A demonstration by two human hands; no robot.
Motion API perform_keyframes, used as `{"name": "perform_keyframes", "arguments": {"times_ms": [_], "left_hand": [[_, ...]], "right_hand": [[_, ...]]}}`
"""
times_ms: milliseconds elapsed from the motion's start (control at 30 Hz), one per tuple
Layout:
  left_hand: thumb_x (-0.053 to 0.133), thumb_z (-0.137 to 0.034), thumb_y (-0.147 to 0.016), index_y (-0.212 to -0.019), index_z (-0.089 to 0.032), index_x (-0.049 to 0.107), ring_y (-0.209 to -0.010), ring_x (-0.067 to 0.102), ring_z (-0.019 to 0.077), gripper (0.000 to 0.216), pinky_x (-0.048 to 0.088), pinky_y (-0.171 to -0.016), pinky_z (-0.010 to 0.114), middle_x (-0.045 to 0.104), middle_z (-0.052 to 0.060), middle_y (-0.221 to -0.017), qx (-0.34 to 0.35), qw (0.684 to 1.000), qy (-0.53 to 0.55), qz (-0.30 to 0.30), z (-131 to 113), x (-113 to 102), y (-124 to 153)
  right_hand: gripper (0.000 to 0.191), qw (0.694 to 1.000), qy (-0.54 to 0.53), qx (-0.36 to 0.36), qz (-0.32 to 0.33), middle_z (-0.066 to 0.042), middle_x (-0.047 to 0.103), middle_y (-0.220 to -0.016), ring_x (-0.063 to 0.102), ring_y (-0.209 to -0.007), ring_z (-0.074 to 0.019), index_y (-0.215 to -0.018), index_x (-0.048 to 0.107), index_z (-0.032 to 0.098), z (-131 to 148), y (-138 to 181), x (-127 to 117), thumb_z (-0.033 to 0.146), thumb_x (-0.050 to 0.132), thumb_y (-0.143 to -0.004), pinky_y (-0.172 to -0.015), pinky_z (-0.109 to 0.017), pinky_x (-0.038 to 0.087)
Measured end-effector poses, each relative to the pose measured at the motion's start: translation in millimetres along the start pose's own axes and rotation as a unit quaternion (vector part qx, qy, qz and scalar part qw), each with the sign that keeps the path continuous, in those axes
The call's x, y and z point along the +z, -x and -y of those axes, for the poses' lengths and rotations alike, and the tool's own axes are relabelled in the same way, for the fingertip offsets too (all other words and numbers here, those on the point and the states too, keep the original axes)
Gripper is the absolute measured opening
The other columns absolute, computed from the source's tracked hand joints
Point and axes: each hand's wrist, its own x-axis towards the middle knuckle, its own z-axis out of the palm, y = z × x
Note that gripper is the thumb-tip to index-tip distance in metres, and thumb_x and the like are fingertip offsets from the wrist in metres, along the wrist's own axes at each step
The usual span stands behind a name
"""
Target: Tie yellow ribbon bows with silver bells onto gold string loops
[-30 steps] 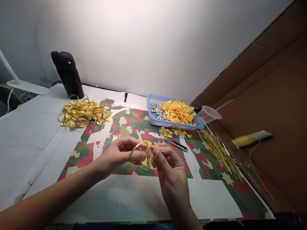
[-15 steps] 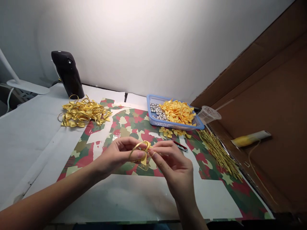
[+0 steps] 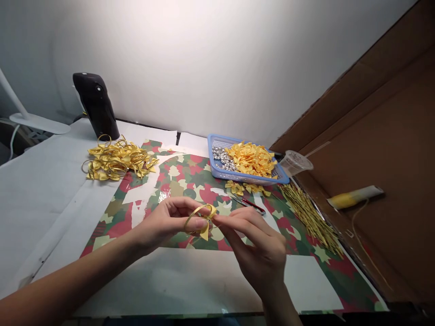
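As left grip (image 3: 166, 222) holds bow (image 3: 205, 232), right (image 3: 260, 251) seemingly pinches

Quick headcount: one ribbon bow (image 3: 205, 218) held up front, one blue basket (image 3: 213, 159), one clear cup (image 3: 295, 162), one red-handled cutter (image 3: 254, 206), one black gadget (image 3: 96, 105), one yellow tube (image 3: 353, 197), plus two heaps, looped bows (image 3: 115, 162) and gold ties (image 3: 311, 215), too tangled to count.

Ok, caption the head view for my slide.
A yellow ribbon bow pinched between left hand and right hand above a patterned mat.
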Motion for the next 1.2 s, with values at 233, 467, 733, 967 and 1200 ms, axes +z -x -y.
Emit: {"name": "perform_keyframes", "arguments": {"times_ms": [233,467,733,967,1200], "left_hand": [[0.081,-0.024,-0.062,-0.076,-0.019,0.073,-0.059,0.062,0.0112,0.017,0.047,-0.058,0.023,0.07,-0.001,-0.068,-0.003,1.0,-0.005,-0.007,0.1,0.8,0.4],[0.08,-0.024,-0.062,-0.074,-0.019,0.072,-0.059,0.061,0.0105,0.016,0.046,-0.06,0.023,0.07,0.0,-0.072,-0.008,1.0,-0.002,-0.011,0.6,-0.7,-0.2],[0.079,-0.023,-0.063,-0.073,-0.019,0.071,-0.06,0.059,0.0106,0.013,0.045,-0.061,0.023,0.067,-0.002,-0.071,-0.021,1.0,-0.006,-0.002,0.0,-0.5,-0.3],[0.078,-0.022,-0.063,-0.072,-0.019,0.071,-0.059,0.058,0.0106,0.012,0.043,-0.059,0.023,0.066,-0.002,-0.066,-0.017,1.0,-0.003,0.004,0.1,1.1,0.2],[0.078,-0.024,-0.063,-0.073,-0.019,0.072,-0.057,0.057,0.011,0.012,0.042,-0.056,0.023,0.066,-0.001,-0.061,-0.022,1.0,-0.012,0.01,1.1,0.0,-0.1]], "right_hand": [[0.031,1.0,-0.015,0.02,-0.017,0.0,0.064,-0.069,0.055,-0.061,-0.0133,-0.094,0.069,0.025,2.6,0.8,5.2,0.0,0.06,-0.078,-0.054,-0.026,0.047],[0.03,1.0,-0.012,0.018,-0.019,0.0,0.062,-0.069,0.055,-0.061,-0.0131,-0.093,0.068,0.024,2.0,2.4,8.6,0.0,0.059,-0.079,-0.054,-0.026,0.047],[0.031,1.0,0.009,0.01,-0.006,0.0,0.062,-0.067,0.055,-0.061,-0.0137,-0.096,0.069,0.025,2.7,1.7,5.8,0.001,0.058,-0.08,-0.054,-0.026,0.047],[0.034,1.0,0.013,-0.001,-0.001,0.0,0.06,-0.067,0.054,-0.062,-0.0137,-0.098,0.068,0.026,2.8,2.1,3.7,0.0,0.059,-0.079,-0.054,-0.026,0.047],[0.034,1.0,0.023,-0.01,0.011,0.0,0.057,-0.066,0.054,-0.063,-0.014,-0.099,0.069,0.025,2.8,2.3,2.0,-0.001,0.058,-0.079,-0.056,-0.026,0.047]]}}
